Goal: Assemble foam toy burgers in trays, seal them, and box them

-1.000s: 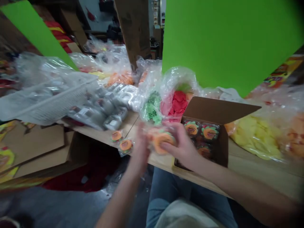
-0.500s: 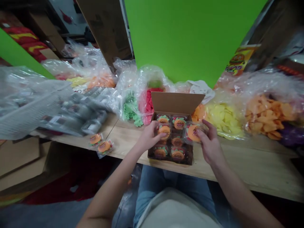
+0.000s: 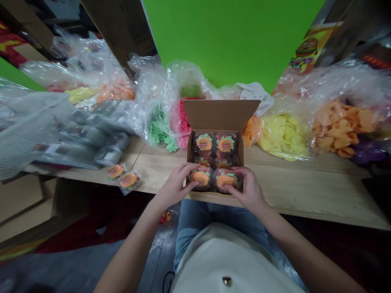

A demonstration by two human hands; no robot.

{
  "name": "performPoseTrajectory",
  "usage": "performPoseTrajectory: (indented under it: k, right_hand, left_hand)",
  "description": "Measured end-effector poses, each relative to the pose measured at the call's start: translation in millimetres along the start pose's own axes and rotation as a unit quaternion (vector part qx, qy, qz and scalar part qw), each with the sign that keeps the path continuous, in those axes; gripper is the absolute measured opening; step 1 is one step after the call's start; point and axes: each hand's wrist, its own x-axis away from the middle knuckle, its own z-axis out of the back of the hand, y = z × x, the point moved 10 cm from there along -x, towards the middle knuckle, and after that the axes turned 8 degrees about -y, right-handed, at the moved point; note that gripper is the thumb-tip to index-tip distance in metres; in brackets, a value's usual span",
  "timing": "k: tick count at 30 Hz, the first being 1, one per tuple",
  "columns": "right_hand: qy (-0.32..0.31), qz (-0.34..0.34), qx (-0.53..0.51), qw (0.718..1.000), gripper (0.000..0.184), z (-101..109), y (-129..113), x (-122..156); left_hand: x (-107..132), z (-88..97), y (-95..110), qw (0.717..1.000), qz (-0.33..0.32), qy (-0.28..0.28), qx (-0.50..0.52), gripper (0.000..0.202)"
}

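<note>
An open brown cardboard box [image 3: 218, 115] stands on the wooden table [image 3: 308, 191] in front of me, its lid flap raised at the back. Inside lie several clear-wrapped burger-shaped candy packs. My left hand [image 3: 176, 186] is closed on the near left candy pack [image 3: 200, 177] at the box's front edge. My right hand [image 3: 248, 189] grips the near right candy pack [image 3: 227, 179] beside it. Both packs sit in the front row of the box. Two more wrapped packs [image 3: 123, 178] lie loose on the table's left edge.
Clear plastic bags hold green pieces [image 3: 159, 128], red pieces [image 3: 183, 120], yellow pieces [image 3: 282, 136] and orange pieces [image 3: 343, 128] behind the box. A heap of grey wrapped items [image 3: 76, 138] lies at the left. Cardboard [image 3: 21, 199] sits below the table.
My view swung to face the box. Both hands came down with their candy packs from above the box to its front row.
</note>
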Motion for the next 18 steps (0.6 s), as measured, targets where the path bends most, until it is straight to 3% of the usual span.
performPoseTrajectory:
  k: [3,6,9,11,12,14,16,18]
  right_hand:
    - [-0.044,0.014,0.082,0.996,0.049,0,0,-4]
    - [-0.102,0.012,0.087,0.991,0.059,7,0,-10]
    - [-0.058,0.002,0.074,0.996,0.066,44,-2,-13]
    - [0.023,-0.02,0.073,0.997,0.054,81,-6,-16]
    - [0.045,-0.024,0.081,0.995,0.044,94,-12,-22]
    - [0.004,0.015,0.109,0.994,0.029,90,-39,-47]
    - [-0.13,0.122,0.127,0.976,0.024,45,-87,-82]
    - [-0.291,0.22,0.12,0.923,0.023,-26,-144,-111]
  left_hand:
    - [-5,-2.3,2,0.996,0.0,-0.016,-0.083,0.054]
    - [-2,-3.6,1,0.997,0.006,-0.009,-0.08,0.073]
    - [29,4.8,-20,0.996,0.039,0.082,-0.017,0.076]
    - [72,18.8,-53,0.972,0.105,0.208,0.027,0.06]
    - [102,27.5,-75,0.943,0.154,0.291,0.046,0.05]
    - [176,38.1,-124,0.838,0.278,0.459,0.103,0.042]
    - [241,37.5,-168,0.716,0.378,0.561,0.171,0.041]
    - [279,42.6,-202,0.644,0.428,0.594,0.222,0.038]
